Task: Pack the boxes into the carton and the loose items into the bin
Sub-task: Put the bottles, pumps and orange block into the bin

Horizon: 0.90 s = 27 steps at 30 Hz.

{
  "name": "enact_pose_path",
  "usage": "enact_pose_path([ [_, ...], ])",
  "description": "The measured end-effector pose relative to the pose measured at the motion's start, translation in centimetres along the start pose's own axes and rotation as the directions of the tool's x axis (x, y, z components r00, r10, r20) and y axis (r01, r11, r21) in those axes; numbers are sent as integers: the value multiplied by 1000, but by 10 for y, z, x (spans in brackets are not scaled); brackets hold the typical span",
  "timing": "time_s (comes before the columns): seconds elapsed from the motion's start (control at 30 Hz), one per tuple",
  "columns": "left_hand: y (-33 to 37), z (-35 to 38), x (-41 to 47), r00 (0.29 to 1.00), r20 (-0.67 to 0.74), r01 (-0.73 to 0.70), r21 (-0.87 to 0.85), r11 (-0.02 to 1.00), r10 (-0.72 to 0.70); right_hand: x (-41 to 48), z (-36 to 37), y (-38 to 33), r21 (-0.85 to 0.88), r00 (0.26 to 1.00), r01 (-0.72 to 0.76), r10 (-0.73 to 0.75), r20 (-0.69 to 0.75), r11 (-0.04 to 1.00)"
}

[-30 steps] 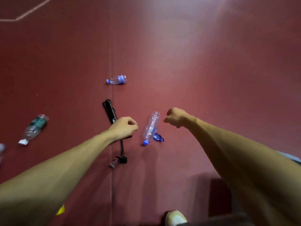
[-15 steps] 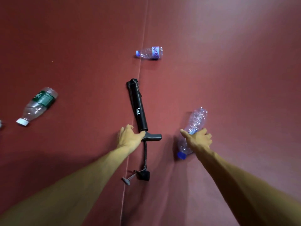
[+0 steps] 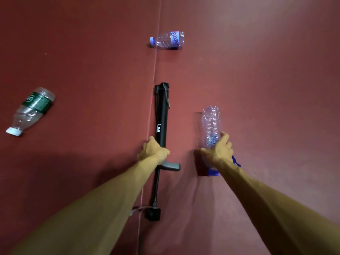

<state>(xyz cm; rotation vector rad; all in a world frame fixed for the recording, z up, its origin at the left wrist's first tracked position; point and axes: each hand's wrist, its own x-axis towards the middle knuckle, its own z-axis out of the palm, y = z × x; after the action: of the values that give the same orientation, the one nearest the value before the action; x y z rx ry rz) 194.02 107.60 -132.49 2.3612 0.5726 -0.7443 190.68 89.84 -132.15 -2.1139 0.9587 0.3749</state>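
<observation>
A black hand pump [image 3: 162, 115] lies lengthwise on the red floor, its grey handle toward me and a hose with a black end piece [image 3: 153, 214] trailing below. My left hand [image 3: 152, 150] grips the pump's barrel just above the handle. A crumpled clear bottle [image 3: 211, 124] with a blue cap lies to the right; my right hand [image 3: 218, 150] grips its lower part. No carton or bin is in view.
A clear bottle with a purple label [image 3: 168, 39] lies farther ahead. A bottle with a green label and white cap [image 3: 31, 110] lies at the left. A seam in the red floor [image 3: 155, 67] runs past the pump.
Both hands have reached down and closed: the left one round the pump's barrel, the right one round the crumpled bottle. The view has moved closer to the floor.
</observation>
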Motion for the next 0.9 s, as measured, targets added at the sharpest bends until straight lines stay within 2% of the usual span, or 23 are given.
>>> enact_pose_path([
  [0.13,-27,8,-21,996,87,-36,260,965,14,-18,-5,11,-18,999,-4,5,46,1000],
  [0.27,-16,17,-25,999,30,-45,267,963,38,-24,-6,24,3,992,-3,2,128,1000],
  [0.4,-6,25,-34,992,75,-117,315,942,98,-30,-27,28,134,981,-29,2,193,991],
  [0.53,-4,28,-56,986,160,-58,76,995,45,-37,-65,23,199,987,-6,-26,158,980],
  [0.63,7,16,-79,981,177,-59,-79,995,72,-47,-102,15,232,989,12,-45,138,973],
  [0.73,27,-9,-115,983,123,-113,-164,980,134,-66,-148,3,298,990,34,-73,118,954],
  [0.9,81,-59,-200,959,61,-246,-300,922,276,-119,-228,-14,501,988,74,-133,83,862],
])
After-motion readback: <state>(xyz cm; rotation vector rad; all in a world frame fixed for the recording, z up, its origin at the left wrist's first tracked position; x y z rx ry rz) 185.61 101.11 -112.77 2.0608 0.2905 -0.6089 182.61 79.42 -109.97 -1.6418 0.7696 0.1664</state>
